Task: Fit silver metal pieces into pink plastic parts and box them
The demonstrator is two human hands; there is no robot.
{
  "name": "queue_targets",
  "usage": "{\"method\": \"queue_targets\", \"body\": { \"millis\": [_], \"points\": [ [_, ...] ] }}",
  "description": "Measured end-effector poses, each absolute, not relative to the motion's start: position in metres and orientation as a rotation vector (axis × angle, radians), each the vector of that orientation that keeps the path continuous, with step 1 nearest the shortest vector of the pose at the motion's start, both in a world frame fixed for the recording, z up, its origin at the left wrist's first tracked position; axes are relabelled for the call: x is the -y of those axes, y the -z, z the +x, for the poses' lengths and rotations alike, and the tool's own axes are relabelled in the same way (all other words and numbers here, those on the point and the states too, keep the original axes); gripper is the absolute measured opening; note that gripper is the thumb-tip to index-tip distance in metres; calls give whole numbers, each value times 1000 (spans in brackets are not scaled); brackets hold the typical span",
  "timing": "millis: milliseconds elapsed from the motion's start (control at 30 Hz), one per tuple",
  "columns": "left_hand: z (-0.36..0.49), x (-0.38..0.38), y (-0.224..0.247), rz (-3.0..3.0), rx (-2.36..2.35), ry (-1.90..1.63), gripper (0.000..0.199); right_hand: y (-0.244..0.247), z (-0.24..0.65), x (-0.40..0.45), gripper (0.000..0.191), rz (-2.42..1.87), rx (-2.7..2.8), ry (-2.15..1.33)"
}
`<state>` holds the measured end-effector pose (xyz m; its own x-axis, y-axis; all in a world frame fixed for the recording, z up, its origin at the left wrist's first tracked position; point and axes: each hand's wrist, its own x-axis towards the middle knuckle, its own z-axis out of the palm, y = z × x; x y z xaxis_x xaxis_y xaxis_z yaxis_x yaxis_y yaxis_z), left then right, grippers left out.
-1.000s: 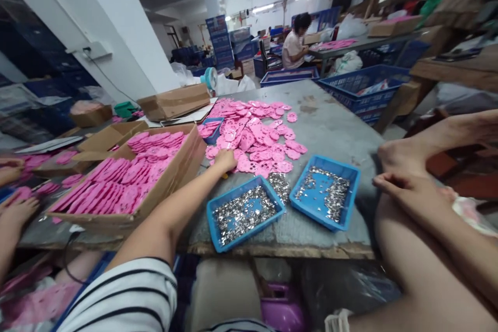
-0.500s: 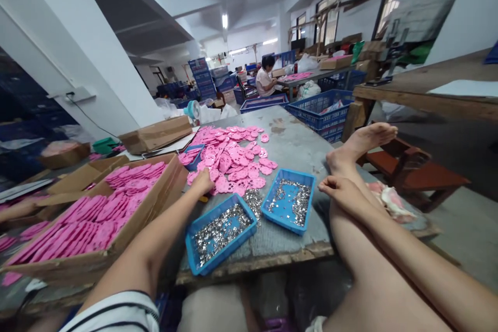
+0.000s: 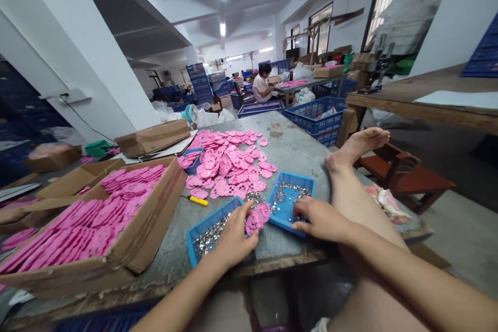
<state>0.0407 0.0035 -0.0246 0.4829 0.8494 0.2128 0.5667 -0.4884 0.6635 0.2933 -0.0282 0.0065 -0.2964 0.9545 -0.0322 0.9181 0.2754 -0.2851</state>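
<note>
My left hand [image 3: 238, 232] holds a pink piece [image 3: 257, 218] between thumb and fingers, above the edge of the left blue tray [image 3: 193, 249] of small metal parts. My right hand [image 3: 317, 218] is over the right blue tray [image 3: 282, 224], its fingers bent down at the metal parts inside; whether they pinch one is too small to tell. Between the trays lies a small heap of metal parts [image 3: 254, 197]. Behind them spreads a pile of flat pink pieces [image 3: 225, 161].
A cardboard box [image 3: 150, 233] full of pink pieces stands at the left. A yellow-handled tool [image 3: 198, 201] lies near the pile. A bare foot and leg [image 3: 350, 187] rest at the tabletop's right. Another person [image 3: 262, 85] sits farther back.
My left hand has come back from the pile to the trays with a pink piece, uncovering the yellow-handled tool. My right hand has moved left from beside the leg into the right tray.
</note>
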Motion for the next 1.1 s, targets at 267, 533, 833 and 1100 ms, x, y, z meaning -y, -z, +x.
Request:
{"method": "queue_targets", "body": {
  "millis": [267, 533, 833, 1100],
  "points": [
    [40, -12, 29, 2346, -1091, -611, 68, -12, 282, 33, 20, -1926, 2543, -274],
    [-14, -26, 37, 2440, -1224, -641, 63, -4, 296, 26, 21, -2082, 2422, -89],
    [-50, -39, 31, 2298, -1357, -645, 67, 5, 306, 20, 21, -2033, 2332, 10],
    [-39, -29, 23, 2134, -1285, -838, 64, 7, 306, 17, 25, -2122, 2313, 34]
  ]
}}
